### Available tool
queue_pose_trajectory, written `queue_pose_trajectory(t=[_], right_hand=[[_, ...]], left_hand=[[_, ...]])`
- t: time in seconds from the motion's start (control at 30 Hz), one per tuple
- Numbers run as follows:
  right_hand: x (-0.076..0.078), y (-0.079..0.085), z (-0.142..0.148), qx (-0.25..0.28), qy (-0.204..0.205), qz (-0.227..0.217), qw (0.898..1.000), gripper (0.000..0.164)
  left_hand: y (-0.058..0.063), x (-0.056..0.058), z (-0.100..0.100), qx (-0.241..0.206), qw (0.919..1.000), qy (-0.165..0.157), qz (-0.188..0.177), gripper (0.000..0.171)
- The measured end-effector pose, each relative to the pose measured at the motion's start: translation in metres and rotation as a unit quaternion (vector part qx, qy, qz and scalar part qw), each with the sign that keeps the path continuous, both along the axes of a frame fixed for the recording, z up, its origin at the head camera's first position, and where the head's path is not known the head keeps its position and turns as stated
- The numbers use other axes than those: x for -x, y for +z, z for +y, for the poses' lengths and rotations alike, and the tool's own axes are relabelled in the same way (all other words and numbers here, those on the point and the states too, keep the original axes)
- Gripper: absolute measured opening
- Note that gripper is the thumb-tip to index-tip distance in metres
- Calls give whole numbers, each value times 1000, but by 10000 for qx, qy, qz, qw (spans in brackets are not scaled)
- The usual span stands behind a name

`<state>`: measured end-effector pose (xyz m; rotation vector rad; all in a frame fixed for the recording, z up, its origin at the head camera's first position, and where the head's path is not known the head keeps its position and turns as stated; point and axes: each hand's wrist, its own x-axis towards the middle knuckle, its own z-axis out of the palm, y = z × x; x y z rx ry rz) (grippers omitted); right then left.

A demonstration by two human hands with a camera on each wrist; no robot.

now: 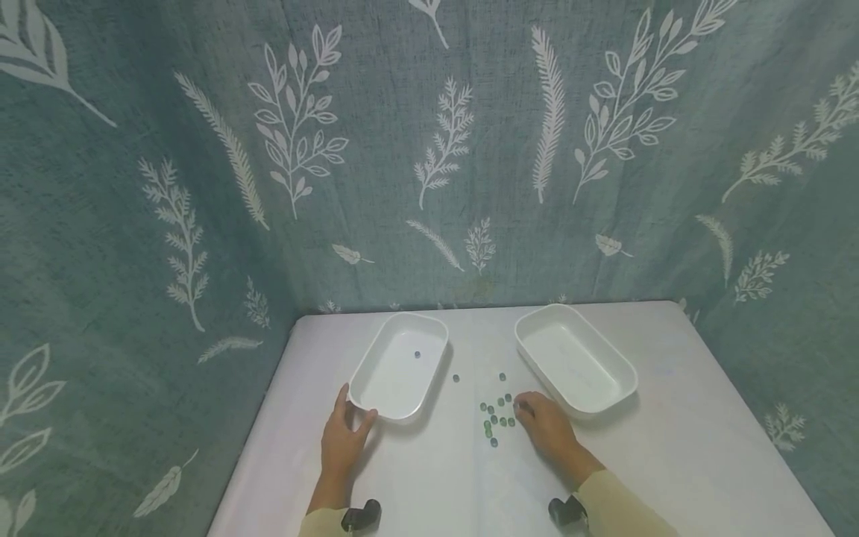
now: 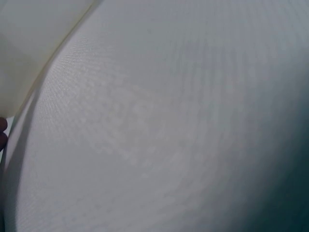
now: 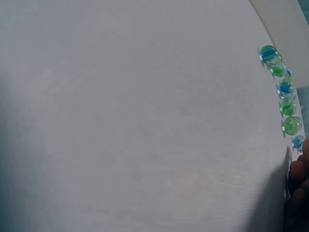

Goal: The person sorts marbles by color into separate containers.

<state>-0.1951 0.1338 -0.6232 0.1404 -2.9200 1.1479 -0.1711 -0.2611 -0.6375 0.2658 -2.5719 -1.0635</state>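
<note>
My left hand [image 1: 341, 441] holds the near left corner of a white tray [image 1: 361, 403], thumb on the near side and fingers on the left side. A single marble [image 1: 417, 354] lies inside that tray. Between the two trays, several glass marbles [image 1: 493, 420] with green and blue swirls are scattered on the white cloth. At their right edge, my right hand [image 1: 549, 429] reaches down with bent fingers, its fingertips pinching a marble that they mostly hide. In the right wrist view, a row of marbles [image 3: 292, 125] stands beside the dark fingertips [image 3: 297, 171].
A second white tray [image 1: 627, 384] stands to the right, beyond my right hand, with no marbles visible in it. Two marbles lie apart from the group, one [image 1: 456, 378] near the left tray. Leaf-patterned green curtain [image 1: 403, 149] surrounds the white-covered table [image 1: 416, 485].
</note>
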Motion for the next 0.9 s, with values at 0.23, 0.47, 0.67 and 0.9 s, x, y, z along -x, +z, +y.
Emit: queue_pose_trajectory(t=[0.23,0.47,0.67,0.9], right_hand=[[7,5,-2,634,-119,11,9979,29],[16,15,-17,732,-98,83,9972,25],[27,14,-28,852,-29,59,9963,22],[44,21,-43,945,133,70,9954,21]], left_hand=[[-3,0,-1,12,10000,-42,-21,91],[-1,-1,-2,-42,10000,-16,11,91],[-3,0,-2,-25,10000,-21,70,90],[-1,-1,-2,-31,10000,-21,20,91]])
